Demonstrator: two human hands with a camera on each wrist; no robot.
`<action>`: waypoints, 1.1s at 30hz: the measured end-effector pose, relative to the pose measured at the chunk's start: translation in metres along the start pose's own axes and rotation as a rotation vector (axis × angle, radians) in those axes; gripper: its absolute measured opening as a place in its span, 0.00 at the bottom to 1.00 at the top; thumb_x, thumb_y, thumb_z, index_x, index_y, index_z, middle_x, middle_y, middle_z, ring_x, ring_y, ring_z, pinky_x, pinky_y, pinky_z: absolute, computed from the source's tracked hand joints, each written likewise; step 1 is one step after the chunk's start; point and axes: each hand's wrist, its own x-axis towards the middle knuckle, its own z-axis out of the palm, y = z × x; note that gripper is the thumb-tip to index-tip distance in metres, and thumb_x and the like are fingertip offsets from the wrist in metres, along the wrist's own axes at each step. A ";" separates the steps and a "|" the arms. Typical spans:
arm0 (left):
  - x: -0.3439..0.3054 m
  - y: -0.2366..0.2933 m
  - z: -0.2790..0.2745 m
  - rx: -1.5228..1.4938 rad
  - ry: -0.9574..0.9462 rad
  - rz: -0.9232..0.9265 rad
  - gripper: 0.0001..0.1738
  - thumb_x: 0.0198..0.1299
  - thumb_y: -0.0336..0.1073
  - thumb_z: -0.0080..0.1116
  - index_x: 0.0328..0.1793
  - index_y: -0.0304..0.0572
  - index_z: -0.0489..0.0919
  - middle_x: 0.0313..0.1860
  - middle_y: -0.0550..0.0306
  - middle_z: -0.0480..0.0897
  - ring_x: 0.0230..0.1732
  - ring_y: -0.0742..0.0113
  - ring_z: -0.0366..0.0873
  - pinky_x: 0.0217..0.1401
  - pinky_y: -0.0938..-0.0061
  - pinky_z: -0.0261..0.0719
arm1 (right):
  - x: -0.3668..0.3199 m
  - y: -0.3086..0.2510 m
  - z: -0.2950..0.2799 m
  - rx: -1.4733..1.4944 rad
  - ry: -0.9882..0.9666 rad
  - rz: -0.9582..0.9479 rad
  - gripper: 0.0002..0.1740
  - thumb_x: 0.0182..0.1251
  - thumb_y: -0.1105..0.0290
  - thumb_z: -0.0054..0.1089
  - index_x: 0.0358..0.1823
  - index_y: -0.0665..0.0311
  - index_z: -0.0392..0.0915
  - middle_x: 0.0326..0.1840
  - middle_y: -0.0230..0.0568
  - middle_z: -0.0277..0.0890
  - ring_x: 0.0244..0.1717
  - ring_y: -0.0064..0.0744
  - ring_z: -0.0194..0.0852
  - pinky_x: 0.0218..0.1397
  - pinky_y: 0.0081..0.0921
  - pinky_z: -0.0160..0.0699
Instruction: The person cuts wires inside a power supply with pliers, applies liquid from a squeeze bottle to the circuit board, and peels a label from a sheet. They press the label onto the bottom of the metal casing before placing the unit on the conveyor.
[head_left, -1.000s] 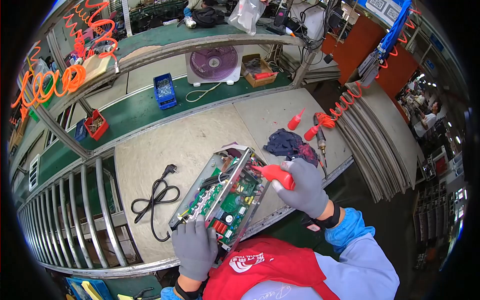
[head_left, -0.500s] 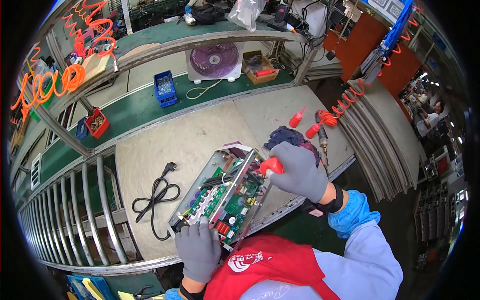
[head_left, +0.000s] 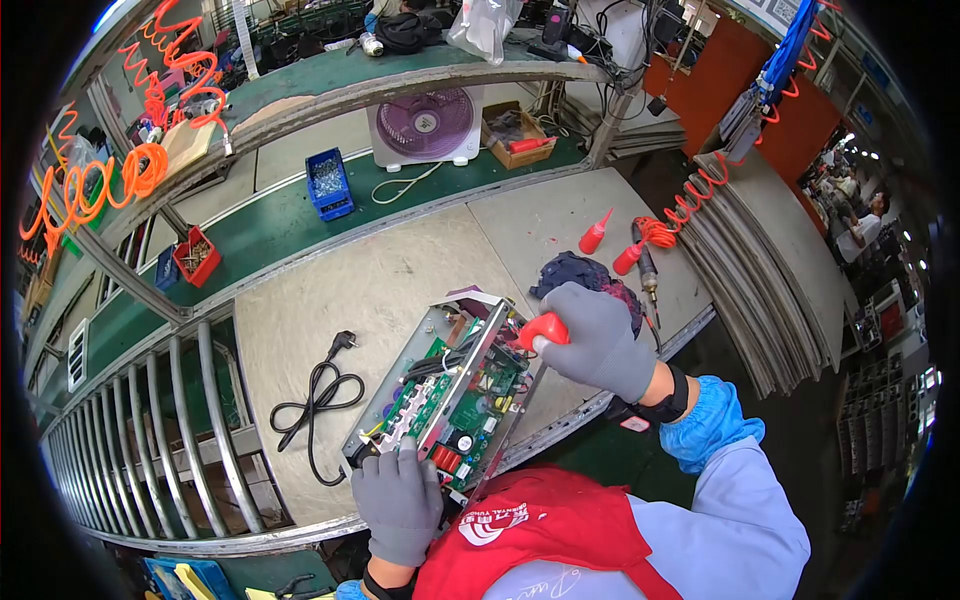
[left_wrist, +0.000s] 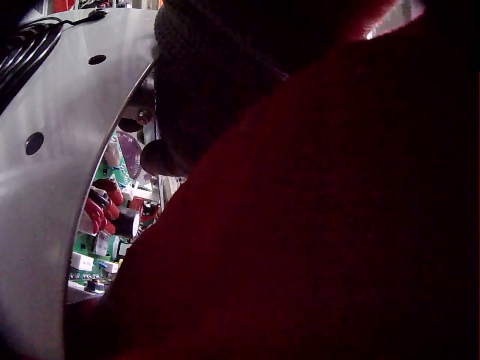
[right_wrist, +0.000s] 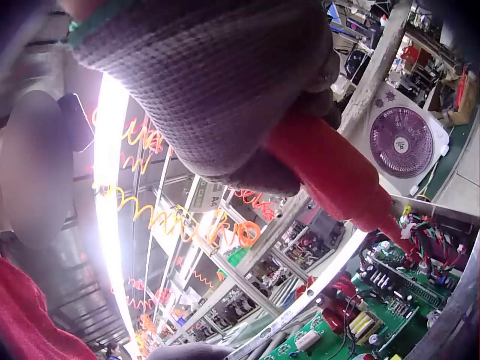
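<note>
An open metal chassis (head_left: 380, 375) with green circuit boards (head_left: 468, 412) inside lies slantwise on the bench in the head view. At its near end my gloved left hand (head_left: 398, 505) holds the edge, fingers over the wall. In the left wrist view the grey side wall (left_wrist: 52, 195) shows, while red cloth hides much else. My gloved right hand (head_left: 600, 340) grips a red squeeze bottle (head_left: 545, 331) above the chassis's far right part. The right wrist view has the bottle (right_wrist: 337, 176) tilted down, its nozzle tip among wires (right_wrist: 431, 244) and board parts.
A black power cord (head_left: 315, 405) lies looped left of the chassis. Beyond my right hand are a dark rag (head_left: 572, 272), two red bottles (head_left: 596, 232) and an electric screwdriver (head_left: 648, 275). A blue bin (head_left: 328, 185) and a fan (head_left: 425, 125) stand behind; metal rollers (head_left: 160, 430) lie left.
The right hand has turned the bottle from lying nearly level to nozzle-down over the chassis, then stays there. The left hand keeps its place at the near end.
</note>
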 end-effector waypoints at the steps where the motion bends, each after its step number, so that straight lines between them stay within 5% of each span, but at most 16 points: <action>1: 0.000 0.001 -0.001 -0.004 -0.021 -0.021 0.21 0.60 0.38 0.64 0.57 0.35 0.80 0.36 0.50 0.79 0.39 0.50 0.75 0.43 0.55 0.68 | 0.000 0.001 0.000 -0.013 0.000 0.007 0.14 0.52 0.63 0.68 0.39 0.60 0.80 0.33 0.46 0.77 0.33 0.50 0.81 0.37 0.42 0.79; 13: 0.001 -0.003 0.001 0.003 0.002 -0.007 0.21 0.60 0.38 0.64 0.57 0.35 0.80 0.37 0.50 0.79 0.40 0.50 0.75 0.43 0.55 0.67 | -0.012 -0.007 0.005 -0.032 0.092 -0.072 0.15 0.49 0.64 0.70 0.36 0.60 0.78 0.31 0.42 0.75 0.29 0.47 0.78 0.32 0.41 0.75; 22: 0.005 -0.006 0.001 0.034 0.006 -0.005 0.21 0.61 0.39 0.64 0.58 0.36 0.80 0.37 0.50 0.79 0.39 0.51 0.76 0.43 0.55 0.67 | -0.030 0.000 0.017 -0.036 0.221 -0.144 0.21 0.48 0.63 0.72 0.44 0.61 0.79 0.30 0.41 0.74 0.28 0.46 0.77 0.30 0.41 0.74; 33: 0.004 -0.006 0.001 0.032 0.001 0.004 0.21 0.62 0.39 0.64 0.59 0.36 0.79 0.37 0.51 0.79 0.39 0.51 0.75 0.43 0.55 0.67 | -0.029 0.009 0.020 0.049 0.232 -0.044 0.18 0.50 0.64 0.72 0.41 0.61 0.78 0.31 0.43 0.76 0.29 0.48 0.79 0.30 0.41 0.75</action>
